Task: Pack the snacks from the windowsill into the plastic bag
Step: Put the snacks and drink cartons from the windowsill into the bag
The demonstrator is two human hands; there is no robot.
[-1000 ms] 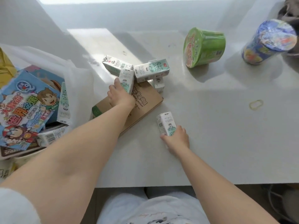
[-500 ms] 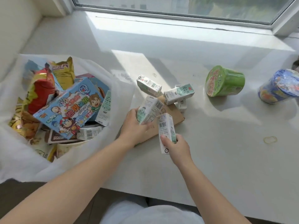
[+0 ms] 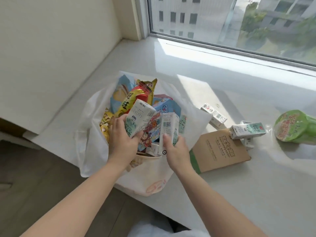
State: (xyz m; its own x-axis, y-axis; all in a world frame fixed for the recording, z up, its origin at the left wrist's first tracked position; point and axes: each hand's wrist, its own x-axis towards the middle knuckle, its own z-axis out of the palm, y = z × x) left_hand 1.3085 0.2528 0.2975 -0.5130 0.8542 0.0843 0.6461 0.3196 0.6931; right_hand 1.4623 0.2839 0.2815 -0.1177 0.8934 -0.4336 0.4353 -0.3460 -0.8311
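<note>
A white plastic bag lies open on the windowsill's left part, stuffed with colourful snack packs. My left hand grips a small white-and-green milk carton over the bag's mouth. Beside it, my right hand holds a second milk carton upright above the bag. On the sill to the right lie three more milk cartons: one near the bag, one resting on a brown cardboard box, and one partly hidden under it. A green cup-noodle tub lies on its side at the far right.
The white windowsill runs along a window at the back. A cream wall closes the left side. The sill's front edge drops to a dark floor at lower left.
Both hands have carried their milk cartons left from the brown box to above the bag's opening. The view has swung left and up, and the blue cup has left the frame.
</note>
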